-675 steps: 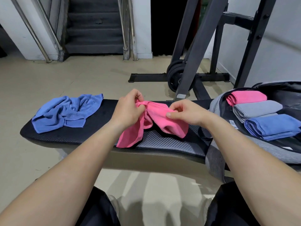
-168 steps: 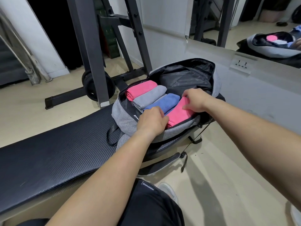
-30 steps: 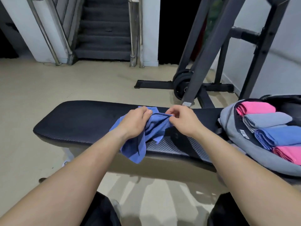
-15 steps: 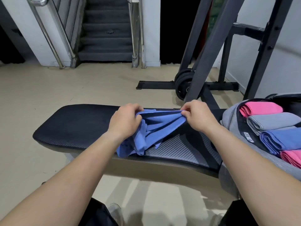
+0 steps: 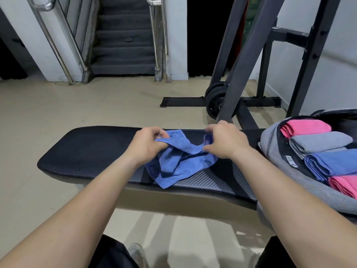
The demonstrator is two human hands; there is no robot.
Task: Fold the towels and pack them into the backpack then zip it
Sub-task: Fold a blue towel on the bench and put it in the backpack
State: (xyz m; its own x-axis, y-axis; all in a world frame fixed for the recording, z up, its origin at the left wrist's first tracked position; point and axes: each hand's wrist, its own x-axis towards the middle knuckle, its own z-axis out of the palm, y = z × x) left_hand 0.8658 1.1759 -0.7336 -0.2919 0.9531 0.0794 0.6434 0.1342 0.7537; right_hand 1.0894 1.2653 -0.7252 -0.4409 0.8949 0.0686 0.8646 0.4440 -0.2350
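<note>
A crumpled blue towel [image 5: 179, 163] lies on the black padded bench [image 5: 92, 149], its lower corner hanging over the near edge. My left hand [image 5: 146, 145] pinches its upper left edge and my right hand [image 5: 225, 142] grips its upper right edge. At the right end of the bench an open grey backpack [image 5: 274, 149] lies on its back. Inside it sit several folded towels in a row: pink [image 5: 307, 127], grey [image 5: 320, 143], blue [image 5: 336, 163] and pink [image 5: 345, 185].
A dark steel weight rack [image 5: 241, 74] with weight plates [image 5: 214, 99] stands just behind the bench on the right. A staircase with metal handrails [image 5: 123, 41] rises at the back. Beige floor surrounds the bench; my knees are at the bottom edge.
The blue towel was stretched taut between my hands half a second ago; now it hangs slack and bunched on the bench, with my right hand regripping its edge.
</note>
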